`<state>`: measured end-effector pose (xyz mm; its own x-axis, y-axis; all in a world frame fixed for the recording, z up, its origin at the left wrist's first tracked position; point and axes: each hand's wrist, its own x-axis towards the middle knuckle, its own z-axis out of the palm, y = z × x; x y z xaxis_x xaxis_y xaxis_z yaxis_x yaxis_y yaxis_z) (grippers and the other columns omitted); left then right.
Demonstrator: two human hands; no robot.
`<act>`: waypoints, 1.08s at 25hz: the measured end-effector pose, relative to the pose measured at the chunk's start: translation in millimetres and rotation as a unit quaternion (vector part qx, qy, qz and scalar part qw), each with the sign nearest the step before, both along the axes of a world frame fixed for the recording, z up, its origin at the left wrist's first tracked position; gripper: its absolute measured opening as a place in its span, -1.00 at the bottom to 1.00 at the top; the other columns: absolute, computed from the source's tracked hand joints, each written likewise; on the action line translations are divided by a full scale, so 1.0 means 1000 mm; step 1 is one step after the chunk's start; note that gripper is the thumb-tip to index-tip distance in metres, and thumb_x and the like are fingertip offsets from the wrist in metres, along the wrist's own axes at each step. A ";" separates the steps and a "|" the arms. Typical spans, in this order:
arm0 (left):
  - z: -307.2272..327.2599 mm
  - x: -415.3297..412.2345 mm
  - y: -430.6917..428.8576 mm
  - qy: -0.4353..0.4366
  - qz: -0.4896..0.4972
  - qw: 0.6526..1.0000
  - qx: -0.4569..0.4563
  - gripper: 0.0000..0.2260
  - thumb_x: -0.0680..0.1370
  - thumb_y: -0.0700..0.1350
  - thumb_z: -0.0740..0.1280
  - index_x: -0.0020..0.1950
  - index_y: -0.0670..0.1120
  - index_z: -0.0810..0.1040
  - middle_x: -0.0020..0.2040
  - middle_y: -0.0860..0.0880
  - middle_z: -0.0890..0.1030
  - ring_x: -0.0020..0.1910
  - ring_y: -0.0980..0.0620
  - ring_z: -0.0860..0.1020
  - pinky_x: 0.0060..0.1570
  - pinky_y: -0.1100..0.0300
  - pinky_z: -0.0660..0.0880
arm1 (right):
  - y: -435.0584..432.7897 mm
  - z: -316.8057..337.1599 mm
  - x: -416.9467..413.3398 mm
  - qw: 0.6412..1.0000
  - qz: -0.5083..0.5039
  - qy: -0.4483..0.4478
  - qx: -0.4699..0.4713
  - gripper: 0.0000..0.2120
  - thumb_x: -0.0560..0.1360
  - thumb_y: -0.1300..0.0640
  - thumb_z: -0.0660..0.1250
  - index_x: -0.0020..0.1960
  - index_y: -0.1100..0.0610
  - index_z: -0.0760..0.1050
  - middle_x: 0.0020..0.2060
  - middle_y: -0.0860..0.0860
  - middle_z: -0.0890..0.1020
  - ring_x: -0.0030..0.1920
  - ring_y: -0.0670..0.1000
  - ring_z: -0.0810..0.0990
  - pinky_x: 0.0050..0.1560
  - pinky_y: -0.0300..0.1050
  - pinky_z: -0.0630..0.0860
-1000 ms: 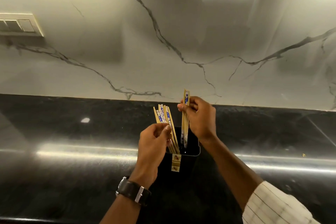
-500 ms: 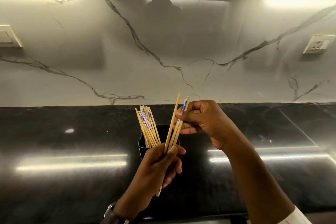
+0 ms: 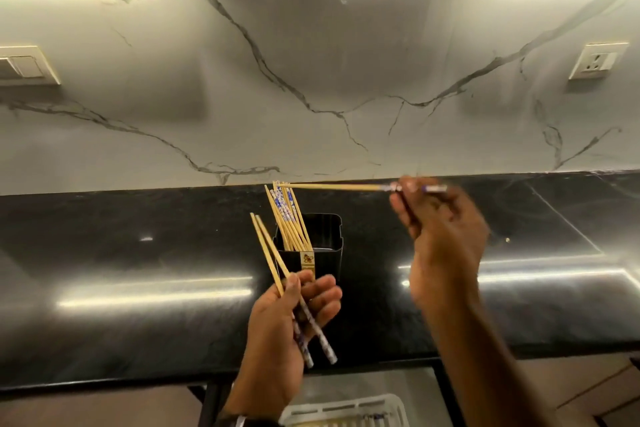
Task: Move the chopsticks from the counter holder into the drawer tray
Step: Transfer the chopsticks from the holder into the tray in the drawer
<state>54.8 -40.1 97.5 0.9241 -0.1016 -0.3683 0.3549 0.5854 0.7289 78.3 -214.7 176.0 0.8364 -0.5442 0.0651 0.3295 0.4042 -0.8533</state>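
KITCHEN COUNTER: A person works with both hands raised over a black counter (image 3: 138,288). The left hand (image 3: 287,326), fingers curled and thumb pressed down, grips two chopsticks (image 3: 268,253) by their blue-patterned ends. Their plain tips fan up and to the left, just beside the holder. The right hand (image 3: 443,239), blurred, pinches a horizontal stick (image 3: 339,186) near its patterned end, and the tip reaches left to the top of the bundle. Whether this is one stick or two pressed together cannot be told. One black holder (image 3: 325,239) stands upright on the counter, between the hands and nearer the left, with one gold label strip on its front. A bundle of chopsticks (image 3: 285,215) leans in its left half, packed too tightly to count, and the right half of its mouth shows dark. One white slotted tray (image 3: 346,407) shows at the bottom of the view, below the counter's front edge; blue-patterned pieces lie in it, too small to count. Polished stone stretches wide on both sides of the holder and forward to the front edge. A veined marble backsplash (image 3: 311,80) meets the counter's back edge behind the holder, with one switch plate (image 3: 24,64) at left and one socket (image 3: 597,61) at right
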 end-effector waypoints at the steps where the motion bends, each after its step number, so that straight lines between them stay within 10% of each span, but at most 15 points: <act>1: 0.004 0.002 -0.004 0.006 0.037 0.998 -0.042 -0.72 0.69 -0.11 0.13 0.20 -0.26 0.51 0.02 -0.30 0.72 -0.04 -0.23 0.72 -0.05 -0.05 0.64 | 0.013 -0.020 -0.018 0.999 0.007 0.036 0.005 -0.77 0.44 0.24 0.51 0.08 0.27 0.63 -0.06 0.16 0.76 -0.02 0.11 0.75 -0.02 -0.11 0.67; 5: 0.006 0.000 -0.020 0.004 0.134 0.985 -0.106 -0.71 0.69 -0.10 0.12 0.27 -0.22 0.51 0.09 -0.26 0.71 0.07 -0.20 0.70 0.16 -0.13 0.56 | 0.060 -0.089 -0.074 0.974 0.051 0.222 0.001 -0.89 0.40 0.27 0.54 -0.09 0.18 0.70 -0.15 0.10 0.78 -0.11 0.04 0.76 -0.08 -0.08 0.67; 12: -0.035 -0.027 -0.035 -0.012 0.168 0.986 0.009 -0.81 0.67 -0.10 0.19 0.16 -0.13 0.53 -0.28 -0.03 0.58 -0.36 0.06 0.57 -0.27 0.12 0.55 | 0.067 -0.123 -0.106 0.924 0.153 0.347 0.060 -0.84 0.59 0.29 0.33 -0.04 0.16 0.68 -0.17 0.13 0.77 -0.11 0.10 0.75 -0.26 -0.15 0.67; 17: -0.079 -0.063 -0.047 -0.025 0.099 0.986 0.135 -0.82 0.68 -0.08 0.14 0.10 -0.15 0.47 -0.31 -0.07 0.51 -0.36 -0.02 0.53 -0.25 0.07 0.55 | 0.070 -0.158 -0.116 0.880 0.181 0.435 0.063 -0.79 0.65 0.14 0.26 0.07 0.20 0.65 -0.12 0.14 0.72 -0.02 0.17 0.71 -0.01 -0.02 0.67; 22: -0.101 -0.083 -0.046 -0.013 0.190 0.967 0.167 -0.82 0.69 -0.04 0.12 0.08 -0.12 0.42 -0.29 -0.08 0.51 -0.34 -0.09 0.57 -0.24 0.04 0.57 | 0.070 -0.166 -0.139 0.821 0.109 0.483 0.284 -0.70 0.67 0.11 0.21 -0.09 0.30 0.52 -0.20 0.26 0.71 -0.17 0.22 0.67 0.10 0.18 0.63; 27: -0.125 -0.099 -0.052 0.040 0.170 0.958 0.228 -0.79 0.68 0.04 0.11 0.06 -0.09 0.40 -0.19 -0.23 0.50 -0.15 -0.30 0.61 -0.02 -0.18 0.59 | 0.078 -0.177 -0.138 0.830 0.180 0.498 0.177 -0.72 0.67 0.07 0.20 0.06 0.15 0.66 -0.01 0.17 0.71 0.06 0.21 0.63 0.30 0.20 0.52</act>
<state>-44.5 -91.7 -27.4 0.8419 0.3887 -0.3742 0.2657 0.3049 0.9146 -59.5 -136.2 -0.9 0.4925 -0.0844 -0.8662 -0.6640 0.6069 -0.4367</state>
